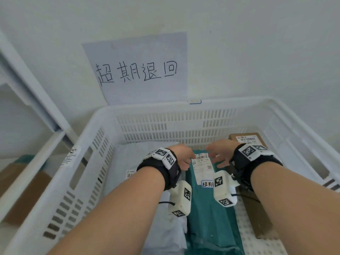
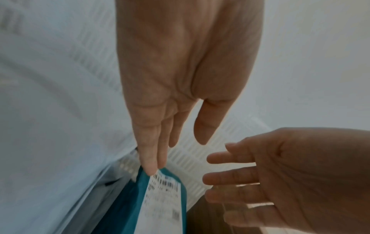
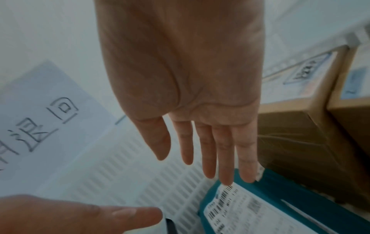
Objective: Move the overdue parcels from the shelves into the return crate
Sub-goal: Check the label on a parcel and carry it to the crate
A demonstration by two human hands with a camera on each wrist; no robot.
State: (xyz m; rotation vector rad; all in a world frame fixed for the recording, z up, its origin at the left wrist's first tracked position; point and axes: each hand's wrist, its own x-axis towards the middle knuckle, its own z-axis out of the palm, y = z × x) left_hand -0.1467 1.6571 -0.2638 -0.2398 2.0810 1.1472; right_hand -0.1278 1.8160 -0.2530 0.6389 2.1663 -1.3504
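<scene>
A teal parcel bag (image 1: 211,218) with a white shipping label (image 1: 202,166) lies flat in the white slotted return crate (image 1: 176,124). Both hands hover over its far end, fingers straight and spread. My left hand (image 1: 184,159) touches the bag's far corner with its fingertips (image 2: 150,166); the teal bag (image 2: 130,213) holds nothing else of that hand. My right hand (image 1: 219,155) is open just above the label, its fingertips (image 3: 226,178) at the edge of the teal bag (image 3: 280,197). Neither hand grips anything.
A pale grey-white parcel bag (image 1: 147,181) lies left of the teal one, a brown cardboard box (image 1: 253,181) right of it, both in the crate. A handwritten paper sign (image 1: 138,70) hangs on the wall behind. A white shelf frame (image 1: 36,111) stands left, with boxes (image 1: 24,190) below.
</scene>
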